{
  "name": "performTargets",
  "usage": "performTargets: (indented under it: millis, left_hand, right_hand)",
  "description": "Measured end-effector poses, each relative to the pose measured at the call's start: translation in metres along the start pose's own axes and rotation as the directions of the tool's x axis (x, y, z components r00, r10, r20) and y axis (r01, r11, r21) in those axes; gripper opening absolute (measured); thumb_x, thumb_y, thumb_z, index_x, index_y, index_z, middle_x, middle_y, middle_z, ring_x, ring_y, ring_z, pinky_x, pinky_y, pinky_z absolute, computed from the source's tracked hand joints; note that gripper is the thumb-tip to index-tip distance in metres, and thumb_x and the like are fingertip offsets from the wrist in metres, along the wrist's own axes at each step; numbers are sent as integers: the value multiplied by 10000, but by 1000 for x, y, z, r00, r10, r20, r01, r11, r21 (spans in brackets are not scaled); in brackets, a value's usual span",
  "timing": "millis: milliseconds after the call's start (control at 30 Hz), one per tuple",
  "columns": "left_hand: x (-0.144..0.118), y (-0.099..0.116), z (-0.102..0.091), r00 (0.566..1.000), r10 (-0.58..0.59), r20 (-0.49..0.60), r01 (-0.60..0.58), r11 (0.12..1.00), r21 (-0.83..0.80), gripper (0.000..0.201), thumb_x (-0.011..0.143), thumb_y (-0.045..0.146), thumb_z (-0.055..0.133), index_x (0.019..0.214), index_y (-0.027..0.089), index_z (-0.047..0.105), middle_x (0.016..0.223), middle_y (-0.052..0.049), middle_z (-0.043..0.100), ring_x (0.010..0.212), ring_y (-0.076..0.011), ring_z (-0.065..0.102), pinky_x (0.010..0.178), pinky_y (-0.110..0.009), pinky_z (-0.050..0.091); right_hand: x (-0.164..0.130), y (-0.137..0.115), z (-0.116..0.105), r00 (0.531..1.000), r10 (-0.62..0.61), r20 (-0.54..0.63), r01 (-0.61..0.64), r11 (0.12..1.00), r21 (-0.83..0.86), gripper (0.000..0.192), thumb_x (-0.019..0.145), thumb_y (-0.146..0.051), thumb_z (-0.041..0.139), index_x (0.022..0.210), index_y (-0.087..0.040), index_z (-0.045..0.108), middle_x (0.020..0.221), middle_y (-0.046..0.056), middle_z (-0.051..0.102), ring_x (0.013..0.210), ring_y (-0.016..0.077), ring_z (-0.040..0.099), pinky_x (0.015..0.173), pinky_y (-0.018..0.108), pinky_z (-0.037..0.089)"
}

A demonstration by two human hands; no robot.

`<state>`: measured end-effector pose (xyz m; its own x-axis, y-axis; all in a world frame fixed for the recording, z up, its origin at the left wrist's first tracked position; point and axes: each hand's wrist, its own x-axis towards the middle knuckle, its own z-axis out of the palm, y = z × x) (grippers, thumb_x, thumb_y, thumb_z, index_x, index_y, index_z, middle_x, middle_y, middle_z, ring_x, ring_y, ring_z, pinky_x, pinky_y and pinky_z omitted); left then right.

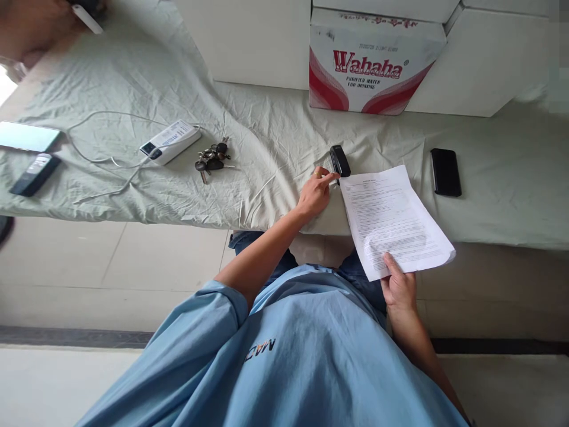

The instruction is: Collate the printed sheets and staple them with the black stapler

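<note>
My right hand (399,289) grips the lower edge of a few printed paper sheets (386,219), thumb on top and fingers underneath. The sheets slope from the table edge toward me, with their top left corner at a small black stapler (340,161) on the cloth. My left hand (316,193) lies beside the stapler, index finger stretched out to that paper corner and the stapler's near end. Its other fingers are partly curled, one with a ring on it. Whether the corner sits inside the stapler's jaw is too small to tell.
On the cloth-covered table (267,136) lie a black phone (446,172) at right, and keys (213,159), a white power bank (171,141) with cable, a dark device (35,174) and another phone (29,136) at left. Boxes (373,68) stand behind. Another person (40,26) is at upper left.
</note>
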<state>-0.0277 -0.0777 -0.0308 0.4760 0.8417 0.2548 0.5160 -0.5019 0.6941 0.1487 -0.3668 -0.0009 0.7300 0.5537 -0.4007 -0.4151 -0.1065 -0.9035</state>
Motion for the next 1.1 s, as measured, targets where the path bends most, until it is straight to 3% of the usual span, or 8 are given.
performTargets:
  millis: [167,300,467,567,667,767,967,1100]
  left_hand:
    - [0,6,-4,994,1,110,-11,996,92,591,978,43,476,1294,289,910,1462,-109,695,1085,-231,696,976,-398,565]
    - [0,11,-6,992,-41,123,26,992,121,574,985,69,484,1301,277,916,1437,-109,713,1120,-246,690,969,-394,566]
    - [0,19,-6,988,-96,122,80,988,134,618,1017,79,461,1451,258,863,1413,-134,719,1155,-279,697,992,-412,570]
    - [-1,19,-6,992,-102,75,93,989,112,715,1048,90,440,1693,259,697,1464,-166,679,1092,-282,687,947,-414,573]
    - [-2,15,-6,996,-66,55,63,996,56,765,1068,115,458,1782,346,601,1526,-153,620,969,-238,645,894,-397,568]
    - [-3,10,-3,997,-43,60,44,999,-9,659,1125,204,484,1711,438,674,1496,-107,607,922,-210,617,887,-382,573]
    - [1,19,2,988,-120,94,118,993,28,613,1128,184,482,1635,368,773,1211,-141,737,1246,-369,687,987,-460,588]
    - [2,27,-1,986,-136,96,130,989,72,690,1084,96,462,1641,357,776,1196,-152,772,1244,-371,713,983,-466,581]
  right_hand:
    - [0,2,4,1000,10,15,-10,1000,-9,813,699,-467,1102,1450,-315,830,1526,36,843,1541,299,742,1273,469,662]
    - [0,4,3,999,40,11,-39,999,-13,841,683,-476,1109,1458,-316,825,1498,45,853,1523,314,753,1200,465,705]
    - [-4,6,6,996,86,25,-85,996,-21,940,615,-477,1132,1477,-283,809,1534,89,834,1503,370,760,1154,543,728]
    - [-7,7,7,996,70,60,-69,997,-25,929,645,-477,1125,1494,-291,798,1575,77,814,1526,339,745,1235,531,681]
    - [-8,9,7,996,56,67,-55,998,-22,909,658,-486,1124,1488,-303,801,1580,60,811,1545,324,732,1305,547,628]
    - [-8,10,6,997,45,64,-43,999,-22,883,663,-486,1124,1466,-300,808,1569,53,817,1549,316,731,1333,550,604]
    - [-3,16,4,995,80,63,-79,997,-15,811,664,-505,1123,1389,-298,823,1514,53,846,1508,335,760,1288,572,645]
    - [2,20,3,989,133,69,-130,991,-44,693,672,-566,1113,1263,-326,842,1358,46,896,1425,361,805,1105,553,753]
